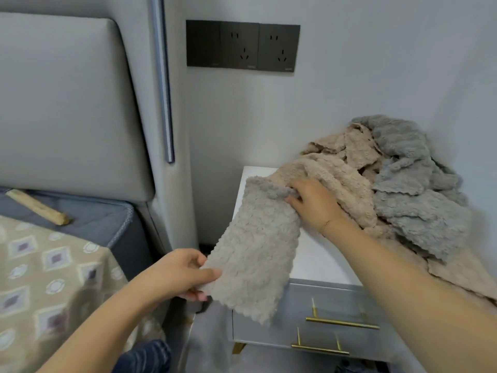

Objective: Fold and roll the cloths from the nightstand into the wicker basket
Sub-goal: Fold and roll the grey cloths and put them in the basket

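A fluffy beige-grey cloth, folded into a long strip, hangs in the air over the left edge of the white nightstand. My left hand pinches its lower left edge between thumb and fingers. My right hand grips its upper right corner. Behind my right hand, a heap of beige cloths and grey cloths lies piled on the nightstand against the wall. No wicker basket is in view.
The nightstand has two drawers with brass handles. Left of it is a bed with a grey padded headboard, a patterned cover and a wooden stick. Dark wall sockets sit above.
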### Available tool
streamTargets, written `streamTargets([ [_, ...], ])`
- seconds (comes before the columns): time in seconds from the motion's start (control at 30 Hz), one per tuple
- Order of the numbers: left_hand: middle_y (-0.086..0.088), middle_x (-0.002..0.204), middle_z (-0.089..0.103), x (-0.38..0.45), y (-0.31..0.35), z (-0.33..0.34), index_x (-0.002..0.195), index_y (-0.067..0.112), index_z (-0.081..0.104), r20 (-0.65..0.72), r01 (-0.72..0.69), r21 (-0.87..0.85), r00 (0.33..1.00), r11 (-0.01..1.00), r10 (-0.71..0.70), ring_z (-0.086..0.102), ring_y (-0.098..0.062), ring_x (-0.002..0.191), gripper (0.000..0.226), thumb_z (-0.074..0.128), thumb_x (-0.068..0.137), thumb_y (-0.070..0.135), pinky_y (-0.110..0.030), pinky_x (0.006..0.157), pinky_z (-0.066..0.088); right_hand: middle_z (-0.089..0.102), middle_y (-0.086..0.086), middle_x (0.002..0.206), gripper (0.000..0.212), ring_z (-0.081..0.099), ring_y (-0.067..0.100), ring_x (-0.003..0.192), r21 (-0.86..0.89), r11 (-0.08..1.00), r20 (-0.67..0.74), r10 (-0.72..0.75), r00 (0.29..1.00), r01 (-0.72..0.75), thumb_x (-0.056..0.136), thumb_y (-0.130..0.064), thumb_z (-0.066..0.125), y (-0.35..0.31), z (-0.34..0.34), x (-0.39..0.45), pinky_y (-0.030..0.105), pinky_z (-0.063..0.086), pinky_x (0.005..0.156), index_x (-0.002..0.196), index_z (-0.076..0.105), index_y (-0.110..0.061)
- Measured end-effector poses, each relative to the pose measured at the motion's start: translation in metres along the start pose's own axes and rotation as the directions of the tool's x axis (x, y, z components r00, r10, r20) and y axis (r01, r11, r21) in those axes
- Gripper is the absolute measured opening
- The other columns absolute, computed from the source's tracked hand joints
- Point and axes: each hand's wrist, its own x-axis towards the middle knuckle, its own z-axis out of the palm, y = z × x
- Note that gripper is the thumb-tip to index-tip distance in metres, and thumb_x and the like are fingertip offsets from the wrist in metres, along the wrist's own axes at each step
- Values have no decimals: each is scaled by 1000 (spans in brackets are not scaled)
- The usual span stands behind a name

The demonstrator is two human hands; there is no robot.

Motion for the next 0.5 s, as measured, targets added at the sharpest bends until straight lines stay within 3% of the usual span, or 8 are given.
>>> streamTargets([
  [0.07, -3, 64, 70, 1, 7, 12, 87, 8, 54, 26, -41, 34, 999, 999, 40, 65, -13, 56, 31, 67, 88, 36, -24, 55, 53, 59, 5, 105, 21, 51, 24, 103, -68, 997, 50, -28, 998, 32, 94, -25, 57, 1, 6, 21, 33, 38, 71, 109, 62, -12],
  [0.13, -2, 61, 69, 4, 11, 19, 81, 13, 54, 37, -71, 217, 997, 974, 64, 67, -13, 59, 42, 59, 88, 53, -28, 65, 57, 58, 9, 120, 34, 49, 28, 115, -125, 991, 62, -47, 997, 55, 94, -22, 57, 0, 10, 29, 36, 43, 85, 125, 57, -10],
  [0.2, 0, 59, 68, 6, 13, 23, 75, 16, 55, 5, -66, 431, 997, 900, 71, 65, -12, 59, 52, 49, 86, 67, -29, 69, 57, 57, 11, 124, 36, 49, 29, 117, -126, 989, -47, -88, 995, 81, 92, -16, 58, -2, 9, 21, 37, 44, 86, 127, 56, -8],
  [0.3, 5, 62, 58, 7, 13, 27, 66, 19, 48, -142, -56, 592, 975, 804, 173, 55, -12, 58, 54, 48, 86, 69, -21, 51, 41, 59, 7, 113, 26, 51, 25, 106, -73, 985, -147, -163, 976, 154, 90, -15, 61, -7, 7, -1, 34, 44, 79, 115, 64, -9],
  [0.4, 7, 70, 54, 10, 11, 28, 69, 21, 49, -231, -74, 614, 935, 786, 268, 49, -7, 63, 46, 54, 85, 64, -20, 51, 33, 60, 1, 114, 21, 50, 21, 109, -22, 982, -3, -186, 983, 186, 92, -19, 59, -10, 8, -8, 28, 38, 87, 111, 66, -14],
  [0.5, 8, 67, 55, 11, 12, 30, 71, 21, 50, -277, -132, 525, 908, 841, 315, 48, -5, 61, 39, 62, 84, 55, -17, 51, 31, 59, 4, 122, 26, 49, 22, 118, 70, 991, 84, -123, 989, 117, 95, -19, 54, -16, 9, 14, 35, 39, 99, 118, 64, -13],
])
